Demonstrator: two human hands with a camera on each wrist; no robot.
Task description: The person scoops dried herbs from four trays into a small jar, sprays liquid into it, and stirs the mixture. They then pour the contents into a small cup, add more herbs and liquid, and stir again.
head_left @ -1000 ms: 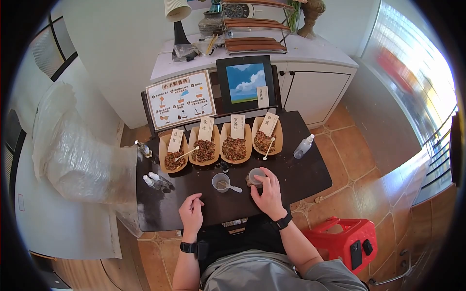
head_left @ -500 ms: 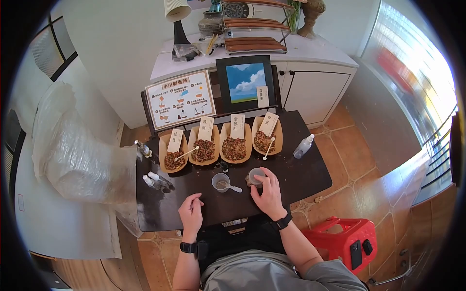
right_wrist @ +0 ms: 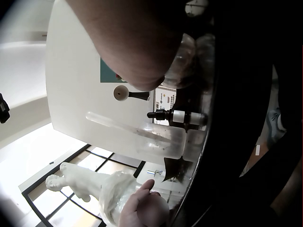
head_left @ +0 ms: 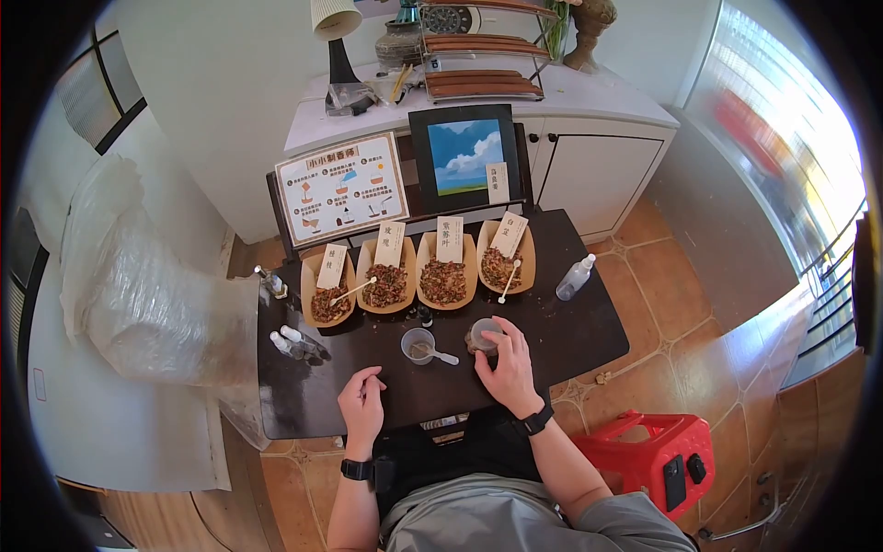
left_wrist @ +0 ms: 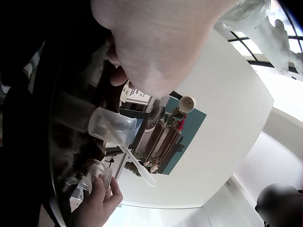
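My right hand (head_left: 508, 368) grips a small clear plastic cup (head_left: 477, 339) with brownish contents at the front right of the dark table. Thumb and fingers are round its side in the left wrist view. To its left stands another clear cup (head_left: 416, 341), a translucent plastic stick (left_wrist: 137, 165) with a broad end leaning out over its rim. Nothing is in my left hand (head_left: 362, 403), which rests at the table's front edge with loosely curled fingers. Just behind the cups is a dark dropper bottle (right_wrist: 179, 117) with a white label.
Several paper trays (head_left: 444, 296) of dried plant bits, with labels, line the back of the table (head_left: 386, 414). Small spray bottles (head_left: 292, 342) lie at the left; a clear bottle (head_left: 577, 278) is at the right. A red stool (head_left: 644, 460) stands by my right arm.
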